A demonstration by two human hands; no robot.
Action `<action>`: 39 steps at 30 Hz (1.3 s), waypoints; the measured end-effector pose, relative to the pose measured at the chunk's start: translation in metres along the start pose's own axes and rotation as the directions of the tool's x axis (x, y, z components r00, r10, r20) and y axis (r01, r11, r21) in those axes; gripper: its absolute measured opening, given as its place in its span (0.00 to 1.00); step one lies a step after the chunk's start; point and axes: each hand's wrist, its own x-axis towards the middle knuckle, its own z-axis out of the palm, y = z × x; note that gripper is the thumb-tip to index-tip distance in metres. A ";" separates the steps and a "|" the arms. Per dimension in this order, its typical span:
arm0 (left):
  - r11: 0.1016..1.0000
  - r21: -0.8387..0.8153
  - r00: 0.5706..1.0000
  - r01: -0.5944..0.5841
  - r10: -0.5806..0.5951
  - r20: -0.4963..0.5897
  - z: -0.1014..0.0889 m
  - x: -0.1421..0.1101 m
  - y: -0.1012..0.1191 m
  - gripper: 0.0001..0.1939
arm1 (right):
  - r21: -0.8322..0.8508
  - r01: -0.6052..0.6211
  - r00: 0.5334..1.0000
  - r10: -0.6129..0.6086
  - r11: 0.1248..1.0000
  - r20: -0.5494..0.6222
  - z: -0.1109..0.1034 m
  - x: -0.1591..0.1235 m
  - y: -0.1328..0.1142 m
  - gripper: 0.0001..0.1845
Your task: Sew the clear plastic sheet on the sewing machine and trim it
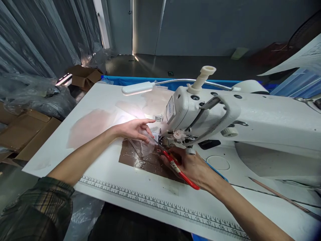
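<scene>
Red-handled snips (175,165), perhaps over clear film (140,145)
</scene>
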 end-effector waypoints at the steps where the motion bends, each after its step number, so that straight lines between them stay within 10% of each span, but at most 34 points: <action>1: 1.000 0.028 1.000 -0.013 0.014 -0.016 -0.002 -0.001 0.001 0.45 | 0.010 -0.001 1.000 0.001 1.000 0.001 0.000 0.000 0.000 0.20; 19: 0.986 -0.154 0.996 0.058 -0.067 -0.053 0.001 0.004 0.000 0.41 | -0.458 -0.119 0.992 0.090 0.881 -0.085 0.010 -0.004 -0.007 0.28; 39: 0.982 -0.160 0.986 0.100 -0.119 -0.113 0.012 0.002 0.005 0.52 | -0.398 -0.096 0.995 0.091 0.912 -0.032 0.007 0.005 -0.020 0.23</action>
